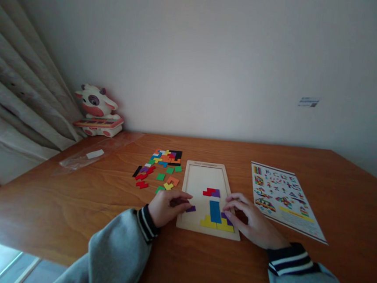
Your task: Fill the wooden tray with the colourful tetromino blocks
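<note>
My left hand [168, 208] is over the left edge of a wooden puzzle tray [198, 177], thumb and fingers curled around a purple piece [191, 208] that is partly hidden by the thumb. On the tray's right side, my right hand [249, 219] has its fingers bent and apart, the fingertips near another purple piece [228, 220]. Between the hands lie a blue piece [215, 211], a white piece [214, 199] and two yellow pieces [208, 222] along the bottom. Above them a red piece [208, 191] adjoins a purple one [217, 193].
Several coloured pieces [160, 177] lie loose left of the tray, with a tighter cluster [167, 157] behind. A printed pattern sheet [282, 196] is at the right. Clear plastic wrapping [81, 160] and a cow-shaped toy keyboard [100, 112] are at the far left, beside the curtain [22, 83].
</note>
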The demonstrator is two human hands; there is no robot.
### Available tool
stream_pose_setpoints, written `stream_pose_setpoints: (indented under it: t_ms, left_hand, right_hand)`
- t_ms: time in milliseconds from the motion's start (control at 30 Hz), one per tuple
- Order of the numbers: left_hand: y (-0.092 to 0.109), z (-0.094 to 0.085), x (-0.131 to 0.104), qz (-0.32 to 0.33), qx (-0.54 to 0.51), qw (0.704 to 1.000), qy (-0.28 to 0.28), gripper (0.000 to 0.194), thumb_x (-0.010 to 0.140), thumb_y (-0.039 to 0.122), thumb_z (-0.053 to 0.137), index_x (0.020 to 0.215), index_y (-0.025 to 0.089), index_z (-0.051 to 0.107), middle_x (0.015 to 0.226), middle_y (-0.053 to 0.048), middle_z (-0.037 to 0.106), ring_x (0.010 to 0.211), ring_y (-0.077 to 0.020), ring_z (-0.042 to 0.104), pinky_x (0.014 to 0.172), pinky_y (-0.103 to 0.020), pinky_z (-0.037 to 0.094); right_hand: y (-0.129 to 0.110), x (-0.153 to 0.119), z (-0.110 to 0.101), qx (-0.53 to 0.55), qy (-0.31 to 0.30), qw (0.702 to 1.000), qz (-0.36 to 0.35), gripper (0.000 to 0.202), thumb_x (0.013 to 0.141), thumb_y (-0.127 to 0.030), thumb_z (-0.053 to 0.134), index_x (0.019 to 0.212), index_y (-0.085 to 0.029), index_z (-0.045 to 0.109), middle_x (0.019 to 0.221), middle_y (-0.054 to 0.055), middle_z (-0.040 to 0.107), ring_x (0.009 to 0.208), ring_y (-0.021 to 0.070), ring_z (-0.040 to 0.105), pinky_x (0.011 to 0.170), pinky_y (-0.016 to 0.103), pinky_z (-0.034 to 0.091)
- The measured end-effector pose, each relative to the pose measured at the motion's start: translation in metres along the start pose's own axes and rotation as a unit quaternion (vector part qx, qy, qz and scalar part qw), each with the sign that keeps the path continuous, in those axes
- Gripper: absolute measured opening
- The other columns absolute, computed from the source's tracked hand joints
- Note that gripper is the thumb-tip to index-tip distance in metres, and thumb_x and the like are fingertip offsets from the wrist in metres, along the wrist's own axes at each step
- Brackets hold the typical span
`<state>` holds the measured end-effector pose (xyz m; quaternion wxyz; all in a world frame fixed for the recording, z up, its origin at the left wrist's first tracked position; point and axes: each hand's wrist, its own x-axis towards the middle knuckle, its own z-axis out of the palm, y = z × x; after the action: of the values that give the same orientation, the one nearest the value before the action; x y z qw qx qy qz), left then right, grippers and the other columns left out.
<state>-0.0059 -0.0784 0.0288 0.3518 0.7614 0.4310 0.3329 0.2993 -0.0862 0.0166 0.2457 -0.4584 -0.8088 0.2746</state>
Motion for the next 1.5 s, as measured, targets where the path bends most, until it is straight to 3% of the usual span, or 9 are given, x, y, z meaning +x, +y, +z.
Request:
stream_pose_setpoints:
  t_ms: [167, 367, 433, 500, 600, 667, 867, 1167, 1500]
  left_hand:
    - [0.005, 0.027, 0.03, 0.032, 0.071, 0.995, -0.055, 0.018, 0.086, 0.029, 0.067, 0.094, 0.017, 0.078, 0.08, -0.006, 0.075, 0.07, -0.0153, 0.068, 0.067, -0.024, 0.054]
    - [0.001, 0.027, 0.034, 0.04, 0.054, 0.998, -0.017, 0.019, 0.081, 0.027, 0.074, 0.096, 0.016, 0.076, 0.079, -0.004, 0.074, 0.062, -0.012, 0.066, 0.059, -0.019, 0.053]
    - [0.0, 0.022, 0.032, 0.094, 0.058, 0.994, 0.004, 0.017, 0.085, 0.029, 0.071, 0.094, 0.016, 0.075, 0.08, -0.005, 0.074, 0.064, -0.0118, 0.067, 0.059, -0.019, 0.053]
    - [-0.001, 0.017, 0.031, 0.195, 0.098, 0.976, 0.009, 0.015, 0.09, 0.028, 0.065, 0.092, 0.017, 0.075, 0.086, -0.006, 0.075, 0.072, -0.0128, 0.069, 0.066, -0.021, 0.055]
    - [-0.007, 0.016, 0.031, 0.324, 0.166, 0.931, -0.02, 0.017, 0.094, 0.025, 0.059, 0.094, 0.019, 0.075, 0.093, -0.005, 0.077, 0.082, -0.0147, 0.071, 0.077, -0.025, 0.056]
    - [-0.01, 0.018, 0.031, 0.356, 0.178, 0.916, -0.046, 0.017, 0.093, 0.028, 0.061, 0.095, 0.019, 0.075, 0.091, -0.005, 0.077, 0.081, -0.0156, 0.071, 0.078, -0.026, 0.057]
    - [-0.009, 0.022, 0.029, 0.304, 0.164, 0.937, -0.061, 0.021, 0.095, 0.028, 0.056, 0.102, 0.018, 0.074, 0.098, -0.009, 0.076, 0.089, -0.0175, 0.07, 0.083, -0.03, 0.057]
    - [-0.005, 0.026, 0.025, 0.318, 0.128, 0.931, -0.124, 0.024, 0.094, 0.024, 0.054, 0.108, 0.016, 0.072, 0.11, -0.01, 0.074, 0.1, -0.02, 0.067, 0.091, -0.034, 0.056]
    - [-0.016, 0.029, 0.027, 0.323, 0.165, 0.923, -0.132, 0.03, 0.092, 0.039, 0.059, 0.11, 0.02, 0.072, 0.116, -0.008, 0.072, 0.102, -0.0209, 0.065, 0.092, -0.035, 0.053]
  right_hand:
    - [-0.001, 0.001, 0.001, -0.002, 0.012, 1.0, 0.002, 0.024, 0.093, -0.041, 0.053, 0.099, -0.024, 0.068, 0.116, 0.009, 0.057, 0.107, 0.023, 0.058, 0.095, 0.04, 0.048]
    - [-0.001, 0.001, 0.0, 0.001, 0.02, 1.0, 0.005, 0.024, 0.093, -0.042, 0.053, 0.097, -0.024, 0.069, 0.116, 0.008, 0.057, 0.108, 0.0231, 0.058, 0.096, 0.04, 0.047]
    - [-0.001, 0.001, 0.0, 0.003, 0.023, 1.0, 0.007, 0.023, 0.093, -0.042, 0.053, 0.097, -0.025, 0.069, 0.116, 0.008, 0.058, 0.107, 0.0226, 0.058, 0.096, 0.039, 0.047]
    - [0.0, 0.001, 0.001, 0.007, 0.03, 1.0, 0.004, 0.022, 0.094, -0.041, 0.053, 0.097, -0.024, 0.068, 0.115, 0.007, 0.058, 0.107, 0.0222, 0.058, 0.097, 0.039, 0.047]
    - [0.0, 0.002, 0.002, 0.015, 0.035, 0.999, -0.002, 0.022, 0.095, -0.039, 0.052, 0.097, -0.024, 0.067, 0.113, 0.007, 0.058, 0.104, 0.021, 0.059, 0.095, 0.037, 0.048]
    - [0.0, 0.002, 0.002, 0.019, 0.034, 0.999, -0.001, 0.022, 0.096, -0.039, 0.051, 0.098, -0.023, 0.066, 0.112, 0.007, 0.059, 0.102, 0.0203, 0.059, 0.092, 0.037, 0.049]
    - [0.0, 0.003, 0.001, 0.016, 0.034, 0.999, -0.002, 0.021, 0.096, -0.037, 0.05, 0.098, -0.024, 0.066, 0.112, 0.007, 0.059, 0.101, 0.0205, 0.06, 0.092, 0.038, 0.05]
    - [0.005, 0.003, 0.005, 0.0, 0.033, 0.999, -0.004, 0.02, 0.092, -0.04, 0.057, 0.1, -0.025, 0.068, 0.113, 0.007, 0.059, 0.099, 0.0215, 0.06, 0.09, 0.039, 0.051]
    - [0.008, 0.002, 0.006, -0.02, 0.035, 0.999, 0.0, 0.019, 0.091, -0.041, 0.058, 0.09, -0.024, 0.068, 0.114, 0.006, 0.058, 0.105, 0.022, 0.06, 0.096, 0.04, 0.048]
